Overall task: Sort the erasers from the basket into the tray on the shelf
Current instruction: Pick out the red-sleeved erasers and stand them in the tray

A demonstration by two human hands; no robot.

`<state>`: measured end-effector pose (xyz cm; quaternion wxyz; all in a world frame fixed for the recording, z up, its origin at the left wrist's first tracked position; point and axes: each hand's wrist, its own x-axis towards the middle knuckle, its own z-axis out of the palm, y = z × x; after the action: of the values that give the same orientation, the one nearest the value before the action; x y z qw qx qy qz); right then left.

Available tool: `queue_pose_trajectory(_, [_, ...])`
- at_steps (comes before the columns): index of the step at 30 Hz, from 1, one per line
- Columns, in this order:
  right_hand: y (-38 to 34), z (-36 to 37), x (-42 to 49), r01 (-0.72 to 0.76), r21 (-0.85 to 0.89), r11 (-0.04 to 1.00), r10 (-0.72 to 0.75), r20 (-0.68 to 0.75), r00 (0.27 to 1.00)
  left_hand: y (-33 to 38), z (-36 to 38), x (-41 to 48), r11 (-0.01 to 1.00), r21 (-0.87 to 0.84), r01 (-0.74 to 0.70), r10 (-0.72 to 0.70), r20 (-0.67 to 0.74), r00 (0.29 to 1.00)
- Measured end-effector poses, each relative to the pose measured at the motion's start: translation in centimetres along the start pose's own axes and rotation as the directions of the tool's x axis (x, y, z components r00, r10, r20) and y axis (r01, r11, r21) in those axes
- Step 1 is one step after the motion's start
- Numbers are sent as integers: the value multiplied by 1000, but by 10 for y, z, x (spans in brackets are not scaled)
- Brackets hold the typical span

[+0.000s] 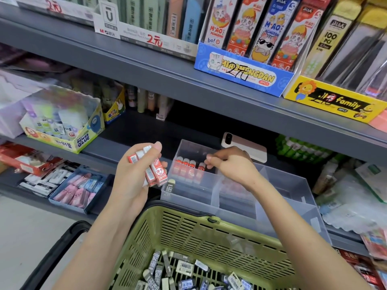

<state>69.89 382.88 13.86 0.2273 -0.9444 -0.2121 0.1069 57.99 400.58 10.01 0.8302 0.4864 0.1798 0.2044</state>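
Red erasers (189, 170), four standing in tray (188, 196)

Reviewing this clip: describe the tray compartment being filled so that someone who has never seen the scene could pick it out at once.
Just above the green basket, a clear divided tray sits on the grey shelf. Take its leftmost compartment, below the fingertips of the right hand. It is the only one with a row of red-sleeved erasers standing upright.

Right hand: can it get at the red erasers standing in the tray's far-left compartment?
Likely yes: the right hand hovers right by the red erasers, the tray is open-topped, and nothing sits between.
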Motion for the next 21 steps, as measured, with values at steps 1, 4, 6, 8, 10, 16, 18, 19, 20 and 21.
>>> queue_pose_trajectory(1, [-1, 0, -4, 3, 83, 997, -1, -23, 1000, 0, 1, 0, 1000, 1, 4, -4, -1, 1000])
queue_pose_trajectory(4, [-14, 2, -25, 108, 349, 931, -79, -96, 992, -1, 8, -3, 1000, 11, 20, -20, -2, 1000])
queue_pose_trajectory(6, [-29, 5, -40, 187, 496, 848, -165, -88, 982, -1, 13, -5, 1000, 19, 23, -23, 14, 1000])
queue_pose_trajectory(8, [-44, 11, -52, 210, 538, 816, -215, -54, 975, -2, 19, -8, 1000, 9, 14, -15, 43, 999])
queue_pose_trajectory(10, [-52, 18, -58, 231, 419, 878, -221, -75, 973, -3, 24, -11, 1000, 6, -4, 3, 52, 999])
queue_pose_trajectory(16, [-55, 18, -60, 240, 332, 912, -188, -180, 965, -3, 26, -16, 999, 31, -15, 13, 70, 997])
queue_pose_trajectory(18, [-48, 12, -59, 206, 411, 888, -154, -155, 976, -3, 27, -17, 997, 71, -29, 22, 95, 995])
queue_pose_trajectory(19, [-42, 7, -59, 194, 437, 878, -135, -163, 977, -4, 27, -17, 996, 85, -31, 22, 106, 994])
queue_pose_trajectory(20, [-34, 0, -60, 187, 448, 874, -110, -192, 975, -5, 28, -17, 995, 96, -25, 14, 114, 993])
queue_pose_trajectory(21, [-24, -7, -62, 173, 449, 877, -70, -236, 969, -5, 28, -18, 995, 100, -12, 0, 119, 993])
